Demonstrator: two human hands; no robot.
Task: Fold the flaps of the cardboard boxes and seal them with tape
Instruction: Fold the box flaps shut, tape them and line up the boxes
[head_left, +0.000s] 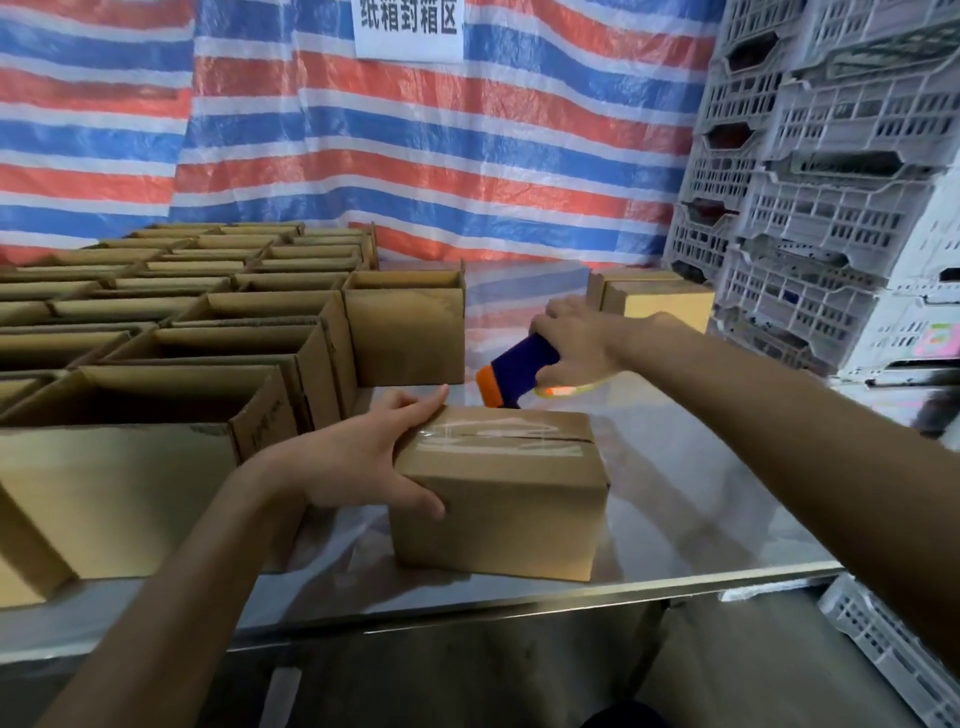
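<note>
On the steel table, left hand clasps the box, right hand grips the tape dispenser at its far edge, apparently ending the seam; cutting comes next.

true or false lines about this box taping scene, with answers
1. The left hand holds the closed box. True.
2. The right hand holds scissors. False: it grips a blue and orange tape dispenser.
3. Clear tape lies along that box's top seam. True.
4. Every box on the left is sealed. False: the open boxes there have open tops.
5. White plastic crates stand stacked on the right. True.
</note>
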